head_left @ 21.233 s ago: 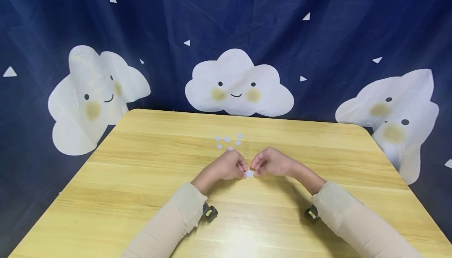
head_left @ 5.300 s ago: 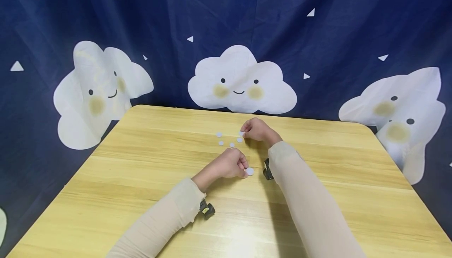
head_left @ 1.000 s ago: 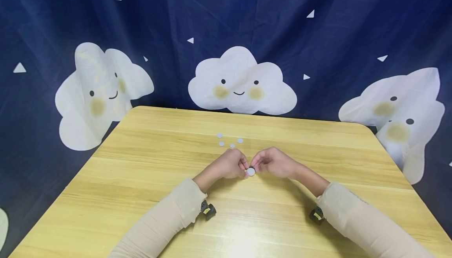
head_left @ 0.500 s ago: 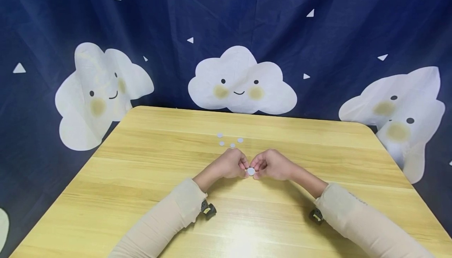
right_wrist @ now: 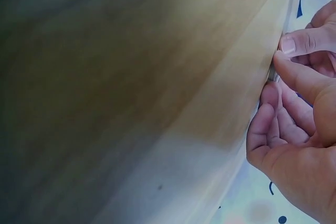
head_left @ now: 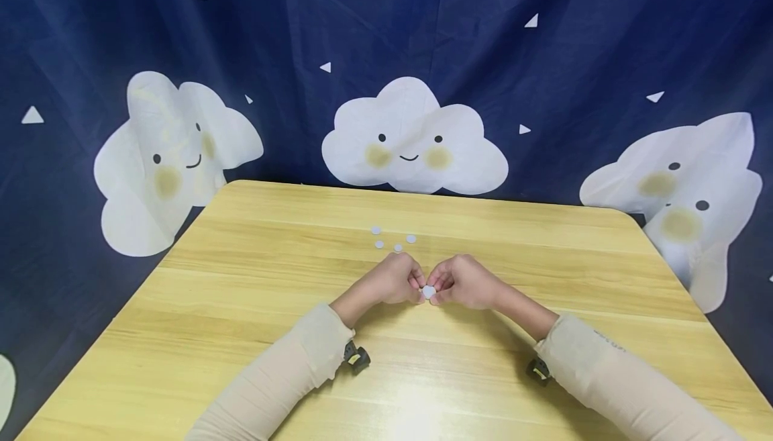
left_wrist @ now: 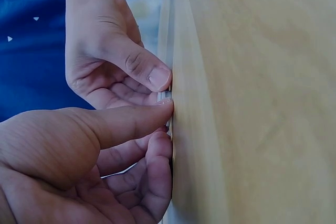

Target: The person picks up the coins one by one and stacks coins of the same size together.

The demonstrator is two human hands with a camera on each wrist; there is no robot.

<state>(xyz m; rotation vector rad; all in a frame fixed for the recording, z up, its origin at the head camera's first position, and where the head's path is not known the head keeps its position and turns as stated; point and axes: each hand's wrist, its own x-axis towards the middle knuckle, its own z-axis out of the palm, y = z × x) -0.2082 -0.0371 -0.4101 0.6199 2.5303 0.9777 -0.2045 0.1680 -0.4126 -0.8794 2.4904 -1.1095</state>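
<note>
A low stack of small, pale grey coin-like discs (head_left: 429,291) stands on the wooden table between my hands. My left hand (head_left: 395,280) pinches its left side, thumb at the near edge and curled fingers behind. From the right, my right hand (head_left: 468,283) pinches the same stack with thumb and forefinger, its fingertips almost meeting the left ones. Edge-on in the left wrist view, thin layers of the stack (left_wrist: 164,96) show between the two thumbs. Fingers hide most of it in the right wrist view. Several loose discs (head_left: 398,248) lie flat just beyond my left hand.
The wooden table (head_left: 253,293) runs back to a dark blue curtain (head_left: 272,25) printed with smiling clouds. Its rounded far corners lie left and right. A small black camera (head_left: 357,357) hangs under the left cuff, another (head_left: 538,370) under the right cuff.
Earlier, my right hand reached a disc in the far group, then came back to the stack; that group now has fewer discs. In the last second its fingers drew in tighter. My left hand stayed put.
</note>
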